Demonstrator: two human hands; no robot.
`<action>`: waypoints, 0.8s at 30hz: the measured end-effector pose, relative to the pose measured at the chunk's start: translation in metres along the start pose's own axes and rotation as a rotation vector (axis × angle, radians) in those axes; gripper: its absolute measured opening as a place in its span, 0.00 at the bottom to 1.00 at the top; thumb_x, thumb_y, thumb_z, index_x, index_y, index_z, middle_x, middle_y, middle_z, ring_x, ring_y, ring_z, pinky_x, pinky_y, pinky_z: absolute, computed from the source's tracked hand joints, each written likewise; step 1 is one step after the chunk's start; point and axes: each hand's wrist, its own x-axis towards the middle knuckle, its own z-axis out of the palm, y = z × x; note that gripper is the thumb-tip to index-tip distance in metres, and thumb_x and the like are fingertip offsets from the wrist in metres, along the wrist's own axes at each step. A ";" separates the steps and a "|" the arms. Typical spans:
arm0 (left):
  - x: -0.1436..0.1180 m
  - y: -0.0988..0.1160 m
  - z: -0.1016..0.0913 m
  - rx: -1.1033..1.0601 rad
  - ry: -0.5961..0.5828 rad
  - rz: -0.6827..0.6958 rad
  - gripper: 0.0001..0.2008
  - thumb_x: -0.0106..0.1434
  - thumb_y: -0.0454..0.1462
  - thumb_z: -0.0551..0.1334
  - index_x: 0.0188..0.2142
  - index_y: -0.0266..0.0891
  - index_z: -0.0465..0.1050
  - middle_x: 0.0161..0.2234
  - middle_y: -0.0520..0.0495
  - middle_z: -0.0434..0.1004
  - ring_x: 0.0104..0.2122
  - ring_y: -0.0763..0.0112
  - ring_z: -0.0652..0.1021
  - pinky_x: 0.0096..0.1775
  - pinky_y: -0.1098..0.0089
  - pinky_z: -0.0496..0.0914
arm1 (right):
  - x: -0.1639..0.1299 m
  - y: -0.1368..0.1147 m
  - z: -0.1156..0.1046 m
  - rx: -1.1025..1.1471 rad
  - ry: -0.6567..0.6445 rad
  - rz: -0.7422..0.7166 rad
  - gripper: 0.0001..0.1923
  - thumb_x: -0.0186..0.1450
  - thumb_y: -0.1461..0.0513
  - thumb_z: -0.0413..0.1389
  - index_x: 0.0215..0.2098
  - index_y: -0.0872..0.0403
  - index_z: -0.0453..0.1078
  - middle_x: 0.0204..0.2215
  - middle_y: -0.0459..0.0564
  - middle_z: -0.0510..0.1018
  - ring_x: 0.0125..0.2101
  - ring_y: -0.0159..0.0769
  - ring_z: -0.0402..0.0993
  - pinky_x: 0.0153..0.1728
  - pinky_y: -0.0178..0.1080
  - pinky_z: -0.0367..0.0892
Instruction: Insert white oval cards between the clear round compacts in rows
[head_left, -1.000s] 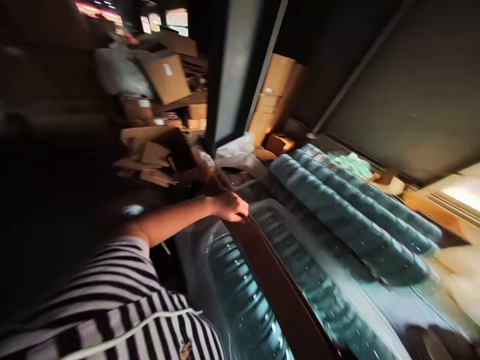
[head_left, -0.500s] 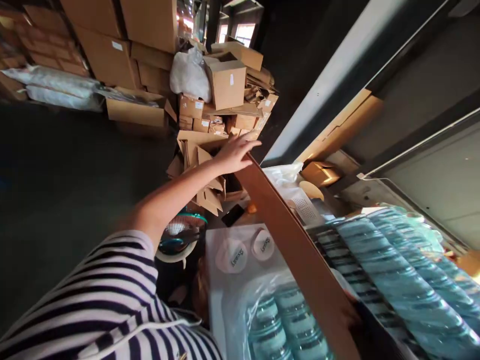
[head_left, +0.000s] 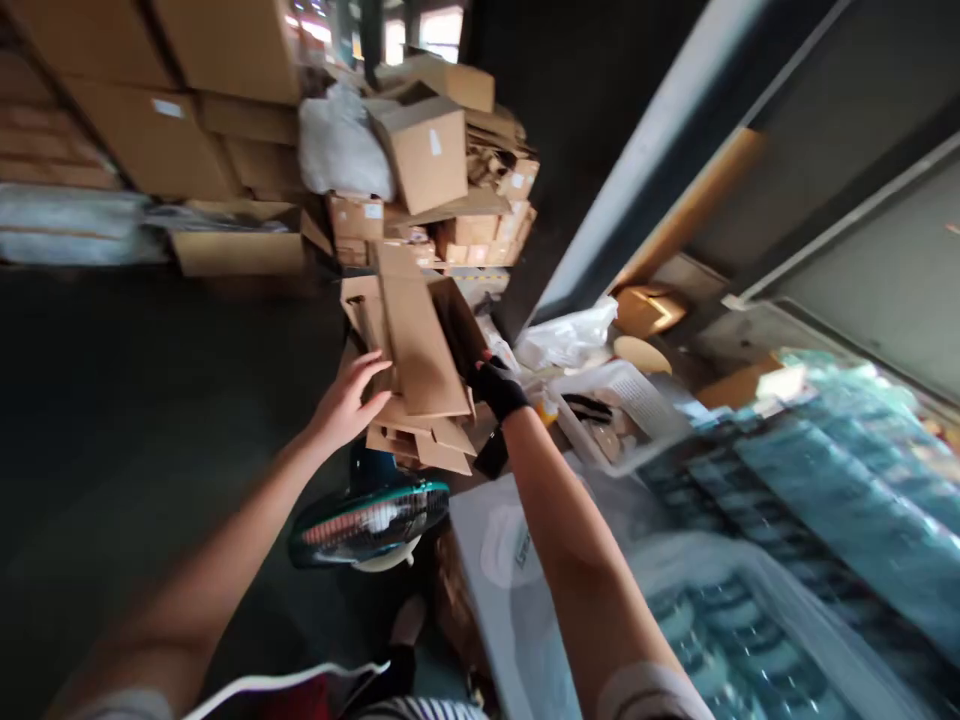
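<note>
My left hand (head_left: 349,400) is open, thumb and fingers apart, at the left edge of a long flat cardboard piece (head_left: 424,345). That piece stands tilted in an open cardboard box (head_left: 360,292) among other folded cardboard. My right hand (head_left: 501,388), in a black fingerless glove, is on the other side, beside the dark inner wall of the box. Its fingers are slightly blurred but look apart, with nothing visible in them. Below the box, more cardboard flaps (head_left: 420,440) stick out.
A fan (head_left: 367,520) with a green rim stands below the box. To the right are a white plastic basket (head_left: 622,455) holding small items, a white surface (head_left: 487,590), and stacked bluish clear containers (head_left: 847,470). Stacked cartons (head_left: 427,150) and a pale plastic bag (head_left: 341,145) fill the back.
The long cardboard piece has moved from over the white surface into the open box. Both hands have come away from its ends to the box's sides. The view has shifted.
</note>
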 end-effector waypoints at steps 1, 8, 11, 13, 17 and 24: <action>0.000 0.001 0.001 -0.013 -0.011 0.012 0.20 0.67 0.39 0.58 0.58 0.38 0.65 0.61 0.39 0.65 0.61 0.61 0.68 0.62 0.58 0.63 | -0.008 0.005 0.004 0.043 0.019 0.041 0.29 0.68 0.65 0.44 0.65 0.72 0.50 0.32 0.48 0.78 0.25 0.25 0.72 0.35 0.32 0.70; 0.038 0.036 0.033 -0.110 -0.059 0.190 0.24 0.63 0.44 0.63 0.58 0.47 0.68 0.63 0.51 0.65 0.61 0.60 0.68 0.62 0.54 0.63 | -0.158 0.099 -0.022 0.245 0.238 0.221 0.16 0.64 0.65 0.52 0.49 0.56 0.72 0.30 0.41 0.80 0.30 0.26 0.77 0.35 0.33 0.73; 0.045 0.081 0.078 -0.271 -0.158 0.258 0.25 0.62 0.43 0.64 0.59 0.54 0.66 0.63 0.57 0.65 0.60 0.61 0.69 0.63 0.53 0.63 | -0.257 0.152 -0.048 0.157 0.452 0.334 0.11 0.61 0.63 0.55 0.39 0.47 0.77 0.30 0.39 0.81 0.35 0.30 0.79 0.39 0.35 0.73; 0.030 0.125 0.115 -0.402 -0.286 0.311 0.24 0.62 0.43 0.63 0.58 0.54 0.67 0.62 0.56 0.67 0.60 0.61 0.69 0.62 0.52 0.64 | -0.328 0.182 -0.071 -0.026 0.642 0.440 0.09 0.58 0.62 0.56 0.34 0.45 0.78 0.31 0.40 0.82 0.37 0.34 0.80 0.41 0.36 0.73; -0.047 0.229 0.190 -0.672 -0.710 0.428 0.17 0.66 0.44 0.58 0.53 0.44 0.69 0.59 0.45 0.69 0.58 0.59 0.71 0.60 0.53 0.67 | -0.466 0.227 -0.126 -0.240 1.033 0.614 0.10 0.58 0.63 0.53 0.33 0.49 0.77 0.34 0.47 0.82 0.39 0.40 0.79 0.45 0.40 0.71; -0.182 0.325 0.286 -0.702 -1.042 0.408 0.22 0.63 0.49 0.55 0.50 0.38 0.70 0.61 0.35 0.64 0.62 0.49 0.66 0.61 0.49 0.63 | -0.665 0.268 -0.222 -0.399 1.578 0.796 0.24 0.62 0.59 0.46 0.54 0.57 0.68 0.53 0.58 0.74 0.54 0.43 0.69 0.59 0.47 0.59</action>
